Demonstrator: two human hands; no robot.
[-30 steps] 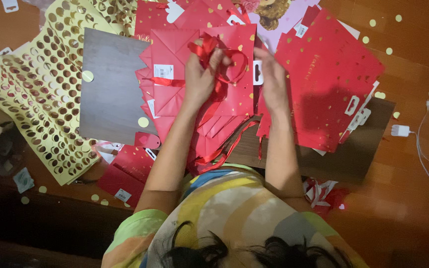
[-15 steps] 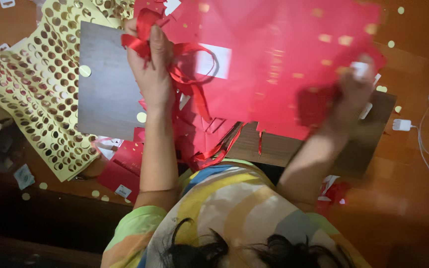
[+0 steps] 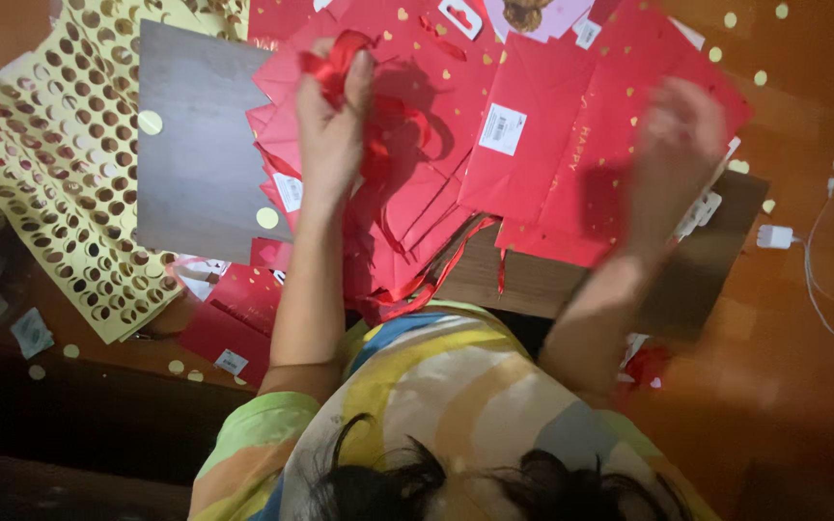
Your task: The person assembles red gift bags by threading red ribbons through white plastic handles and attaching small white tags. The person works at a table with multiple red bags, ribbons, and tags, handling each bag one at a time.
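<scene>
My left hand (image 3: 330, 135) is raised over a pile of flat red paper bags (image 3: 417, 222) and is shut on a bunch of red ribbon (image 3: 335, 60), whose loops trail down to the right of the hand. My right hand (image 3: 678, 145) is blurred by motion and hovers with spread fingers over the right edge of the top red bag (image 3: 552, 164). That bag lies flat, with gold dots and a white label. I see nothing in the right hand.
A grey board (image 3: 195, 164) lies left of the pile, on yellow sheets punched with round holes (image 3: 50, 193). More red bags lie by my left elbow (image 3: 229, 323). A white charger and cable (image 3: 776, 236) sit on the wooden floor at the right. Gold dots are scattered around.
The large red bag that both hands held up now lies flat on the pile. My right hand has let go of its edge. My left hand still grips the ribbon, now further right.
</scene>
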